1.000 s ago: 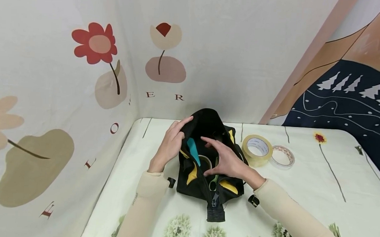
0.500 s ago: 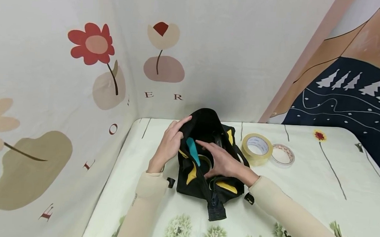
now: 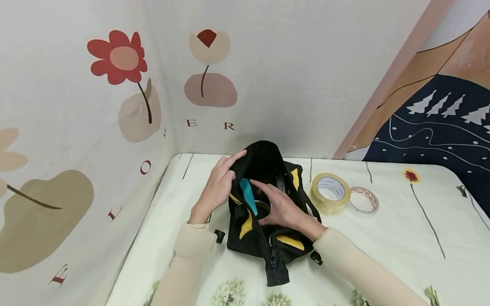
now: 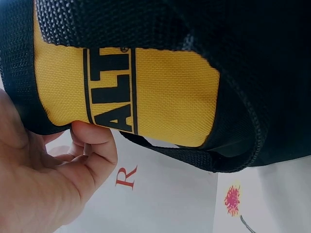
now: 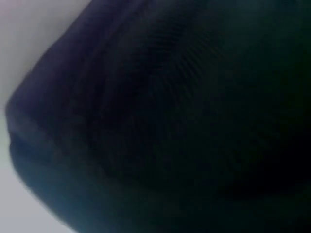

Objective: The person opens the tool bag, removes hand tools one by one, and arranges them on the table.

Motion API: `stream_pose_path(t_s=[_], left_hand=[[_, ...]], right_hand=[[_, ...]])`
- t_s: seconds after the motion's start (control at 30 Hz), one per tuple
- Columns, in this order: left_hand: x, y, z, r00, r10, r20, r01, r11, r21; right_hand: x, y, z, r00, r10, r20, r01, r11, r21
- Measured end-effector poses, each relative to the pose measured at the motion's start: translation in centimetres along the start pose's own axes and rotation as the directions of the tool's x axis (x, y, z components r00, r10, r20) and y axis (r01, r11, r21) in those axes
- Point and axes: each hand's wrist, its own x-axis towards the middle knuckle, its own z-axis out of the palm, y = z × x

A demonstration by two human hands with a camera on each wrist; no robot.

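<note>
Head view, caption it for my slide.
Left hand holding open a black zippered bag, right hand inside, wide tape roll and narrower roll alongside.

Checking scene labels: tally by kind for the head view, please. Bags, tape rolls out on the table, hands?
Bag: 1
Yellowish tape roll, clear tape roll on the table: 2
Left hand, right hand: 2
Total: 5
Bag contents partly hidden, not counted.

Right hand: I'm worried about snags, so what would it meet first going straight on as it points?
Probably the teal item inside the black bag, just ahead of the right hand, though depth there is unclear.
</note>
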Motion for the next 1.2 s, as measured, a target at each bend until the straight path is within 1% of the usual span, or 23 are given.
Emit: stream_pose_path(t_s=[0.1,0.17,0.3,0.47,0.67,0.87,0.93,1.03,1.1,1.2], left_hand=[[0.0,0.0,0.0,1.0,-0.002,0.0,0.002,1.0,0.001],[0.0,0.0,0.0,1.0,-0.002,0.0,0.002,1.0,-0.001],[0.0,0.0,0.0,1.0,-0.003,0.003,0.003,1.0,0.0],[0.0,0.0,-0.1,1.0,-0.003,0.0,0.003,1.0,-0.003],[0.0,-0.1,-0.1,1.0,-0.004,0.009,0.004,1.0,-0.002],[0.0,-0.1,-0.3,1.0,-0.011,0.02,0.011,1.0,-0.007],[-0.1,0.0,-0.4,0.999,-0.033,0.039,0.034,0.999,-0.009],[-0.1,0.0,-0.8,0.992,-0.063,0.109,0.063,0.998,0.005],[-0.3,0.1,-1.4,0.981,-0.08,0.176,0.076,0.997,0.029],[-0.7,0.2,-2.3,0.957,-0.092,0.274,0.075,0.995,0.07]], right_hand=[[0.4,0.1,0.3,1.0,0.001,-0.015,-0.001,1.0,0.006],[0.5,0.2,0.4,1.0,-0.015,-0.019,0.015,1.0,0.015],[0.8,0.3,0.5,0.999,-0.039,-0.001,0.039,0.998,0.051],[0.8,0.5,0.6,0.999,-0.037,0.031,0.034,0.996,0.082],[0.8,0.6,0.5,0.997,-0.016,0.073,0.011,0.998,0.067],[1.0,0.6,0.7,0.995,-0.024,0.098,0.019,0.998,0.054],[0.9,0.7,0.7,0.995,-0.027,0.101,0.02,0.998,0.066],[0.8,0.7,0.7,0.994,-0.045,0.096,0.038,0.996,0.078],[0.7,0.8,0.7,0.994,-0.057,0.09,0.05,0.995,0.085],[0.7,0.9,0.7,0.994,-0.07,0.081,0.064,0.995,0.08]])
